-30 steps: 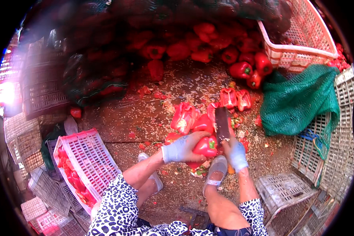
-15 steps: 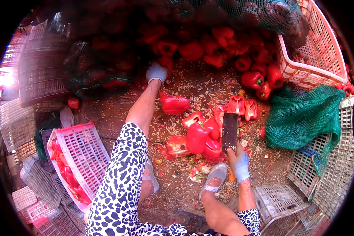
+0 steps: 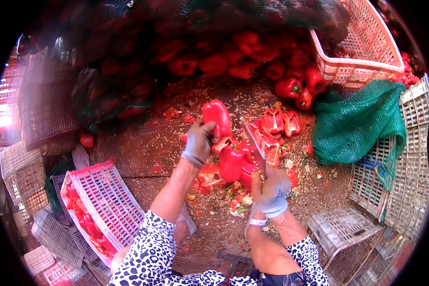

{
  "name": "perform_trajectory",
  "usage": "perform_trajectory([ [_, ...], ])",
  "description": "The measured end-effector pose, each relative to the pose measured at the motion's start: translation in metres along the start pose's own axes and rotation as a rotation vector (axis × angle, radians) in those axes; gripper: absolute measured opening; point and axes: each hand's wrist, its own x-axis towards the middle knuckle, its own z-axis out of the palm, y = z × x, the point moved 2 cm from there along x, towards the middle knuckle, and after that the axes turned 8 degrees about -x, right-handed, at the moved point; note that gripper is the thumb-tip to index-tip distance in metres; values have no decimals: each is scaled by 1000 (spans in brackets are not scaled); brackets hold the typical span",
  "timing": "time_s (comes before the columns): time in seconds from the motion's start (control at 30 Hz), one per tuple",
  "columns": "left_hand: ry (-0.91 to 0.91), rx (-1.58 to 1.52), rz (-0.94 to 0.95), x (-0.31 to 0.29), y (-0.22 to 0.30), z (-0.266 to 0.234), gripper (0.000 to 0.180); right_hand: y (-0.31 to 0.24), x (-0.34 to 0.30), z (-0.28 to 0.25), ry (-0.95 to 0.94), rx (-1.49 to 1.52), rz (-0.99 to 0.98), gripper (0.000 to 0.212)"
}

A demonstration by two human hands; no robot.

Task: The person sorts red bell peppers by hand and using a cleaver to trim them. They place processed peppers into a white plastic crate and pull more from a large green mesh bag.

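Note:
My left hand [image 3: 199, 143], in a grey-white glove with darkened fingers, grips a whole red bell pepper [image 3: 216, 117] held above the board. In my gloved right hand [image 3: 271, 190] is a wide-bladed knife [image 3: 256, 148], its blade turned nearly edge-on and pointing away from me. Beneath and between the hands lies a heap of red peppers, with one upright pepper [image 3: 230, 163] and a cut pepper [image 3: 209, 176] showing its pale inside. Hollow pepper halves [image 3: 272, 121] rest just beyond the knife.
Piled whole peppers [image 3: 213, 64] fill the dark far side under mesh sacks. A pink crate [image 3: 362, 66] and green netting [image 3: 362, 128] stand at right. A tilted crate [image 3: 110, 200] of red pieces sits at left. Seeds and scraps litter the brown surface [image 3: 138, 148].
My left hand has come back from the far pile, bringing a pepper near the heap. My right hand has moved slightly left and up, turning the knife from flat to nearly edge-on.

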Motion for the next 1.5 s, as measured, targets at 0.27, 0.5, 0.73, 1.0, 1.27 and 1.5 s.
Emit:
perform_trajectory([
  [0.27,8,251,-47,-55,-50,-5,25,26,-7,57,-431,-126,172,19],
  [0.5,-206,234,-238,-63,-46,-27,27,83,-16,75,-525,273,567,25],
  [0.73,-692,1659,172,-30,48,-5,66,86,-29,64,-187,1089,911,19],
  [1.0,-328,1877,1439,109,94,151,58,88,-20,75,-297,997,845,19],
  [1.27,-337,2013,1350,157,75,212,20,107,-16,62,-298,992,941,19],
  [1.5,-19,1283,1116,137,64,172,41,121,-24,63,-208,970,961,14],
])
